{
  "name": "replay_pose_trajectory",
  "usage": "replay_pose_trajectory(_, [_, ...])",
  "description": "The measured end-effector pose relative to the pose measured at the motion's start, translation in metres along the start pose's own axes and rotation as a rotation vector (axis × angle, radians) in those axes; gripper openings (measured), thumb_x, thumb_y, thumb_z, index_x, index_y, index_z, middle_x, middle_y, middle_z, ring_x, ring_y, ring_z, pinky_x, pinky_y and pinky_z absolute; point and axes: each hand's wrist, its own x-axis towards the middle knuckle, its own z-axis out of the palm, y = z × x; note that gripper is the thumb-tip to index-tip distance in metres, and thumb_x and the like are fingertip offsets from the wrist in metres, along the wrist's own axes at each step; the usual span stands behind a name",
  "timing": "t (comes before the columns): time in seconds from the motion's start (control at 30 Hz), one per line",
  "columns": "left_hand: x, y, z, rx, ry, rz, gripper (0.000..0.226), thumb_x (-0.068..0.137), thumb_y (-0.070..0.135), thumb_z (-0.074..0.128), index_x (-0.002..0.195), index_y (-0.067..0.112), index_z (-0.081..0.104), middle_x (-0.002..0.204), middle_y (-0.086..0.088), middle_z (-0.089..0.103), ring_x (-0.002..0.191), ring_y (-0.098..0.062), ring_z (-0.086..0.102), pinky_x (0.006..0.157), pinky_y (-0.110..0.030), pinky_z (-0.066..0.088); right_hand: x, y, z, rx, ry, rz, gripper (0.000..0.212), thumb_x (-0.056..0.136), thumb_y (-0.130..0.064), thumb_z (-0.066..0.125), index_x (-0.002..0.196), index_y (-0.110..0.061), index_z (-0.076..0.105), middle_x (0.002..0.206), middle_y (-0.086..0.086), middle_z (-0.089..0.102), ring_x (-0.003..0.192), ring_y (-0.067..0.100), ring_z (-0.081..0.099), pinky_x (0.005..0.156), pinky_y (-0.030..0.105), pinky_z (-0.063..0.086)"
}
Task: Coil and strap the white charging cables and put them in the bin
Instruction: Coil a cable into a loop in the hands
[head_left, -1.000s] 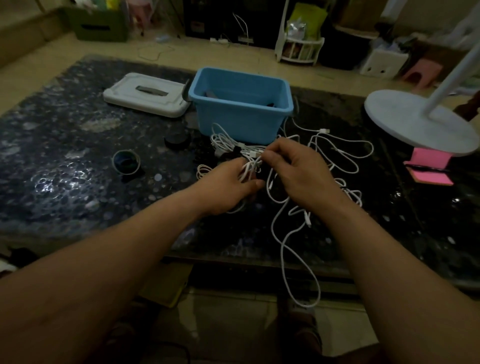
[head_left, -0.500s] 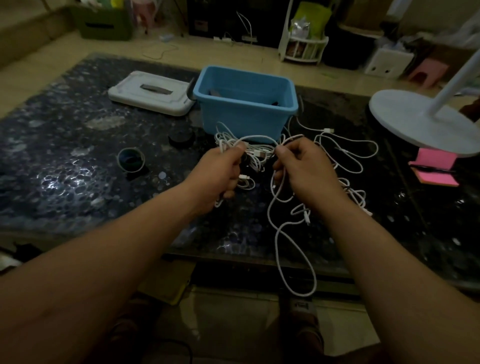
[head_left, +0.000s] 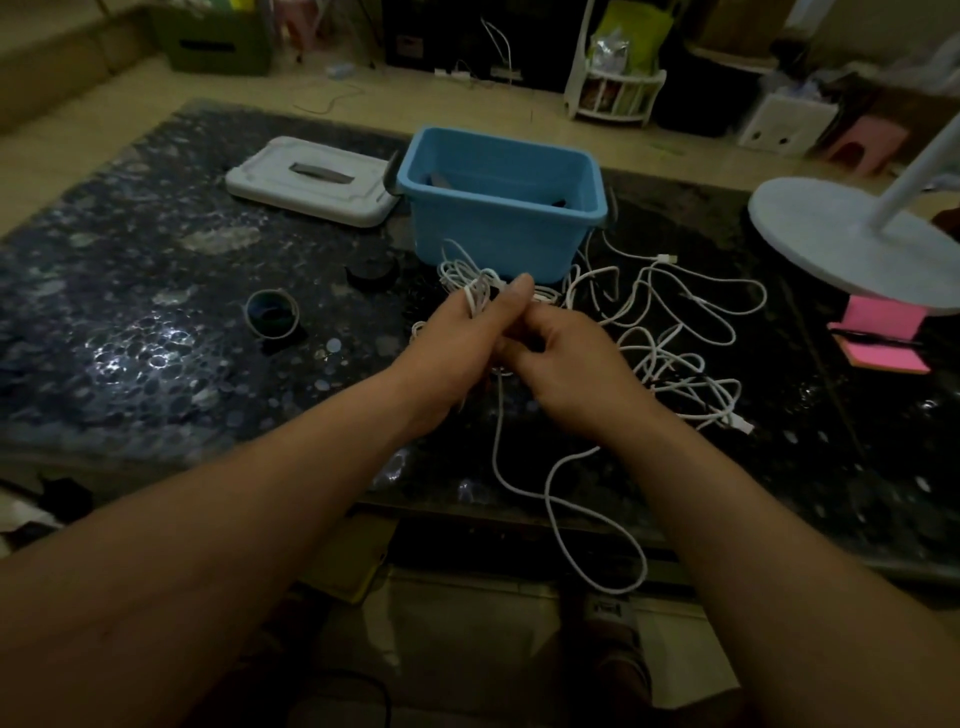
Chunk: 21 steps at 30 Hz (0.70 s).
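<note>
Just in front of the bin (head_left: 493, 234), the left hand (head_left: 457, 345) grips a looped cable (head_left: 474, 293), and the right hand (head_left: 569, 371), touching it, pinches the same cable.

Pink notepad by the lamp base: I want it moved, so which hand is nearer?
Right. The right hand is left of the pink notepad, over the white cables; the left hand is even farther left.

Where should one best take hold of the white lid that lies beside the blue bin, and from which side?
Take the grey handle in the middle of the white lid, coming from above. The lid lies flat on the table, handle side up; its low edges rest against the surface and probably offer little hold.
</note>
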Motion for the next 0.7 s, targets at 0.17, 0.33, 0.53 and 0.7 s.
replay_pose_trajectory(0.17, [0.005,-0.002,-0.002,-0.002,0.258,-0.105,0.038,0.111,0.039,0.045,0.095,0.012,0.064,0.08,-0.003,0.067,0.067,-0.011,0.064,0.062,-0.025,0.055,0.001,0.002,0.013,-0.138,0.147,0.082,0.023,0.098,-0.044,0.071,0.085,-0.026,0.063,0.084,-0.009,0.067,0.077,0.007,0.062,0.063,0.03,0.043])
replay_pose_trajectory(0.33, [0.017,0.015,-0.02,-0.541,0.287,-0.104,0.049,0.112,0.047,0.037,0.078,0.015,0.05,0.06,-0.003,0.046,0.053,-0.019,0.05,0.066,-0.04,0.057,-0.007,0.011,0.026,-0.18,-0.134,0.143,0.023,0.099,-0.049,0.066,0.106,-0.026,0.064,0.099,-0.009,0.071,0.089,0.009,0.066,0.078,0.035,0.055])
replay_pose_trajectory(0.53, [0.025,0.028,-0.059,-0.536,0.227,-0.147,0.044,0.109,0.056,0.038,0.079,0.024,0.045,0.061,0.005,0.025,0.048,-0.01,0.019,0.039,-0.024,0.019,-0.008,0.018,0.023,-0.238,-0.253,0.111,0.031,0.106,-0.042,0.058,0.086,-0.021,0.069,0.076,-0.005,0.075,0.065,0.002,0.065,0.066,0.032,0.052])
replay_pose_trajectory(0.7, [0.02,0.029,-0.073,-0.119,0.128,-0.225,0.04,0.109,0.05,0.045,0.079,0.024,0.042,0.063,0.002,0.023,0.051,-0.013,0.017,0.045,-0.025,0.012,-0.003,0.023,-0.011,-0.225,-0.333,0.199,0.02,0.105,-0.038,0.061,0.096,-0.024,0.071,0.087,-0.006,0.073,0.071,0.004,0.071,0.068,0.027,0.053])
